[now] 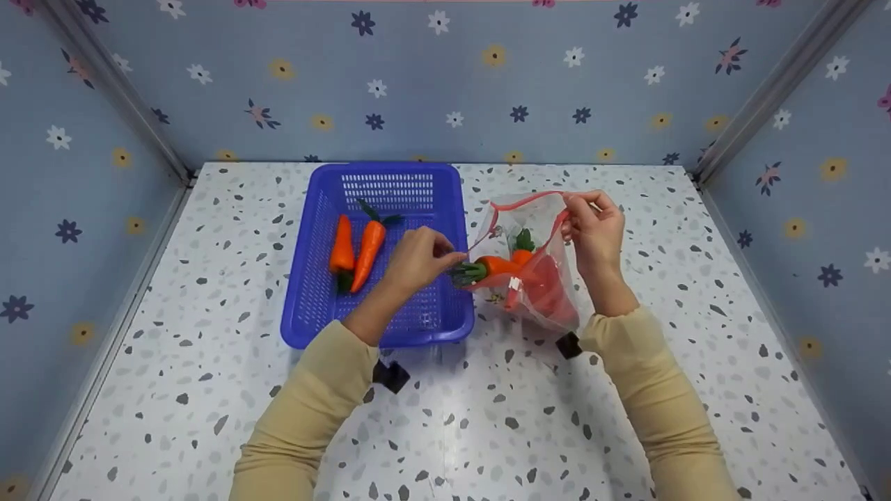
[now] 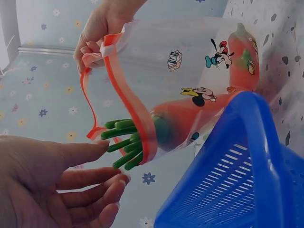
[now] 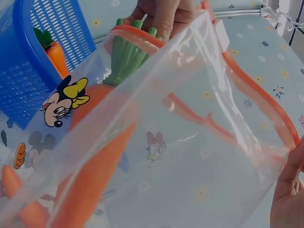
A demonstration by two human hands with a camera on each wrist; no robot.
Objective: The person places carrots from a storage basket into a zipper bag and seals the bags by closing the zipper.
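Observation:
My left hand [image 1: 421, 261] pinches the tip of the green stems of a carrot [image 2: 178, 118] between thumb and fingers. The carrot's orange body lies inside a clear zip bag [image 1: 557, 299] with a red-orange edge and cartoon prints; its stems [image 2: 128, 142] stick out of the mouth. At the mouth's far right corner, my right hand [image 1: 595, 229] pinches the edge and holds the bag spread. More orange vegetables show through the plastic, one with a leafy green top [image 1: 523, 241]. To the left, a carrot [image 1: 370, 247] and another orange carrot [image 1: 342, 247] lie in a blue basket [image 1: 296, 306].
The bag lies against the basket's right side on a white speckled table [image 1: 515, 424]. Flower-patterned walls [image 1: 431, 90] enclose the back and both sides. Black wrist mounts [image 1: 393, 376] stick out from the sleeves.

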